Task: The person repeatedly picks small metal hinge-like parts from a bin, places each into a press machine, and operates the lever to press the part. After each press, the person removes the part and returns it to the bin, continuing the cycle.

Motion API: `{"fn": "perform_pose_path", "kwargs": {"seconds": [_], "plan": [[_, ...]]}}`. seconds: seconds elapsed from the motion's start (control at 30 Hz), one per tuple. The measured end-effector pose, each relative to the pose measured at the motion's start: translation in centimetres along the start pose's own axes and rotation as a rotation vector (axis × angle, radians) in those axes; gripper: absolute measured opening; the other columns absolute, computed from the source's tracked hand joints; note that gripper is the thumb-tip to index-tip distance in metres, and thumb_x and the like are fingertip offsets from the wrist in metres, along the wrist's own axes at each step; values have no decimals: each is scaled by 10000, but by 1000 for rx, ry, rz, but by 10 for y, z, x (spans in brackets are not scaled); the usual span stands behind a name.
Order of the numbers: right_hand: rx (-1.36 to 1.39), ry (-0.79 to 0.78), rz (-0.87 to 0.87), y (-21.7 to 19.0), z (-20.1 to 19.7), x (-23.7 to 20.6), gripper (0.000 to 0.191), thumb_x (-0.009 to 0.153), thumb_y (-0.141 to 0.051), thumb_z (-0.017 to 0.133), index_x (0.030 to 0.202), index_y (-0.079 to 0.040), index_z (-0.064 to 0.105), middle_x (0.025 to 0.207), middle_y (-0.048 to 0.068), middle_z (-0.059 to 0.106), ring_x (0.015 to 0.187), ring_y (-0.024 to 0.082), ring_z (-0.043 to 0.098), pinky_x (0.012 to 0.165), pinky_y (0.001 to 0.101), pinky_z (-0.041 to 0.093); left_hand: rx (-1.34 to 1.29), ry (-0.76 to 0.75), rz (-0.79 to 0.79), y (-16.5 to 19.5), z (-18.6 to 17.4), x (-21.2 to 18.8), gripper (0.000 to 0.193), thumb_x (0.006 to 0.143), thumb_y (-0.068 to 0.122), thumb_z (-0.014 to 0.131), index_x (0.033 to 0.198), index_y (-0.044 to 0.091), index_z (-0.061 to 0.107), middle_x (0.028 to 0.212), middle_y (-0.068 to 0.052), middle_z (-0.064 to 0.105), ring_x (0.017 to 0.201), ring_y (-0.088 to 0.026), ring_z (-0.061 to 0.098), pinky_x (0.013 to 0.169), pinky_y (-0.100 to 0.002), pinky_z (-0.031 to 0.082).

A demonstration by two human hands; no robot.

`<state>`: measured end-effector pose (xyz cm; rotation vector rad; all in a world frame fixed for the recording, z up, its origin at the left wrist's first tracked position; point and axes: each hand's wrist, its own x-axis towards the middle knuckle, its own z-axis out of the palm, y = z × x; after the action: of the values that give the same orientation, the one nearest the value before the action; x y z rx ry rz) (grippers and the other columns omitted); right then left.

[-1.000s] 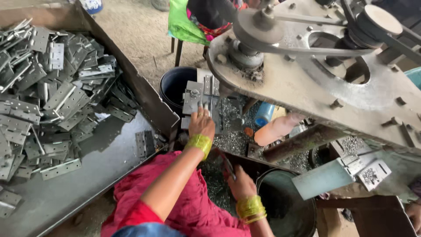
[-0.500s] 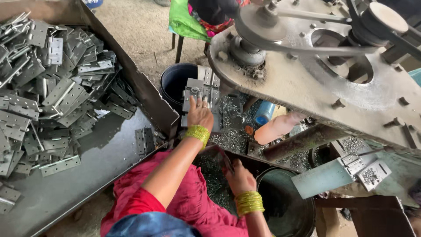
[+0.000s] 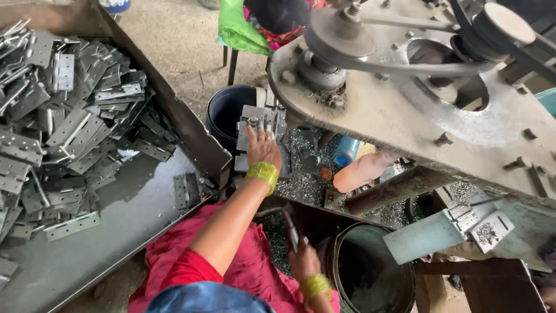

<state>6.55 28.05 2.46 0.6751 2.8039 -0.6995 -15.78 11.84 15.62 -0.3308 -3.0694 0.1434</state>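
My left hand [image 3: 263, 149], with a green bangle at the wrist, reaches forward and presses its fingers on a grey metal hinge plate [image 3: 255, 119] that lies on the machine's small fixture [image 3: 240, 162]. My right hand [image 3: 304, 262], also with green bangles, is low by my lap and is closed around a thin metal lever [image 3: 282, 219]. The lever runs up and left from my fist. Metal shavings [image 3: 301, 179] cover the bed beside the fixture.
A long steel tray [image 3: 133, 214] at left holds a heap of several grey hinges [image 3: 63, 127]. A dark bucket [image 3: 226, 113] stands behind the fixture, another bucket [image 3: 370, 278] at lower right. The machine's heavy wheel and belt [image 3: 405, 75] overhang the right. Another person [image 3: 260, 23] sits beyond.
My left hand has slid a little farther forward onto the plate on the fixture. My right hand has dropped lower with the lever.
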Motion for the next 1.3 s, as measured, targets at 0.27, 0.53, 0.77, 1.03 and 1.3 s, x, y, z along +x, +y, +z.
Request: {"fn": "perform_pose_path", "kwargs": {"seconds": [0.27, 0.53, 0.77, 1.03, 1.3], "plan": [[-46, -116, -20, -34, -43, -9, 449, 920, -312, 644, 1328, -139, 571, 1055, 214, 765, 1015, 402, 725, 857, 501, 549, -122, 79, -13, -7, -2, -8, 442, 999, 238, 439, 1381, 88, 602, 1636, -103, 340, 1546, -321, 208, 1211, -616, 67], [213, 828, -575, -117, -130, -63, 732, 812, -198, 775, 1476, -88, 484, 1566, 179, 439, 1511, 414, 316, 1239, 579, 170, -242, 470, 493, -43, 38, -110, 213, 1001, 229, 571, 1152, 131, 684, 1464, -89, 606, 1429, -247, 464, 1223, -529, 257], [258, 811, -568, -113, -130, -53, 621, 817, -172, 763, 1396, -112, 546, 1572, 163, 454, 1516, 396, 325, 1231, 575, 179, -212, 464, 268, 41, 2, -40, 216, 1009, 143, 585, 1167, 113, 730, 1300, -121, 697, 1297, -252, 518, 1133, -475, 340], [243, 712, -522, -103, -118, -43, 452, 872, -191, 729, 1301, -116, 607, 1407, 123, 610, 1433, 354, 462, 1191, 570, 257, -176, 498, -2, 15, 15, -74, 327, 883, 280, 588, 995, 58, 800, 1502, -151, 539, 1416, -332, 390, 1184, -563, 179], [-37, 316, -410, -95, -111, -28, 487, 842, -319, 660, 1283, -120, 604, 1242, 134, 702, 1163, 356, 642, 968, 532, 463, 61, 106, 133, 13, -7, -65, 457, 957, 439, 565, 951, 51, 807, 1571, -212, 425, 1547, -385, 186, 1190, -609, -17]]}}
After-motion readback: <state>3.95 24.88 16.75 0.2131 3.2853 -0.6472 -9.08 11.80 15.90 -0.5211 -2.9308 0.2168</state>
